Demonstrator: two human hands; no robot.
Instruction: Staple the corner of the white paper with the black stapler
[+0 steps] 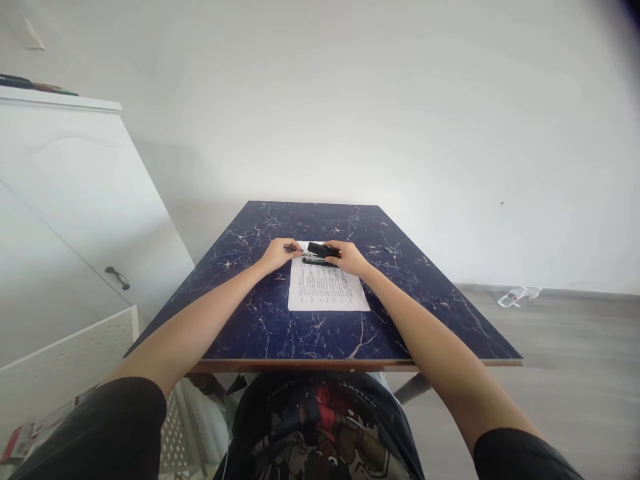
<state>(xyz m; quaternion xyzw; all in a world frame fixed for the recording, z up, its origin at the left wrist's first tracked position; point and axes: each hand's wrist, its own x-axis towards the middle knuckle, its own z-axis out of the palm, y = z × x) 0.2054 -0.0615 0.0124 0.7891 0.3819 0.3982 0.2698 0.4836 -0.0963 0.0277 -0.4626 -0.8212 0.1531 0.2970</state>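
A black stapler [320, 261] lies over the upper part of a printed sheet of paper [330, 293], its top lifted away from its base. My right hand [349, 257] grips it from the right, thumb and fingers around its rear end. At its other end my left hand [283, 254] is closed in a pinch, the fingertips beside the stapler's metal channel. Whatever sits between those fingertips is too small to make out. The paper lies flat on the dark blue marbled table [300, 340].
A small dark piece [387, 249] rests on the table right of my right hand. To the left stands a white cabinet [75, 173], near a white perforated panel [75, 340]. A clear plastic bag [520, 296] lies on the floor by the wall.
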